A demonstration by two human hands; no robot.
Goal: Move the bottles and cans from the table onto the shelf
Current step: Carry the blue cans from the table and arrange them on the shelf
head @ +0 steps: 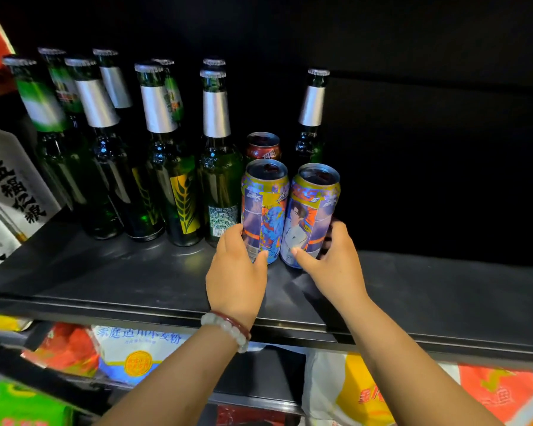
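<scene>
Two tall colourful cans stand side by side on the dark shelf (pixel 105 272). My left hand (pixel 236 278) grips the left can (pixel 265 207) near its base. My right hand (pixel 333 265) grips the right can (pixel 313 210) low down, thumb on its front. A dark red can (pixel 262 146) stands right behind them. Several green glass bottles (pixel 182 179) with silver foil necks stand in rows to the left, and one more green bottle (pixel 311 118) stands behind the right can.
White boxes with black lettering (pixel 10 186) stand at the shelf's left end. The shelf's right half (pixel 443 290) is dark with nothing seen on it. Below the shelf edge lie colourful bags (pixel 130 355) of packaged goods.
</scene>
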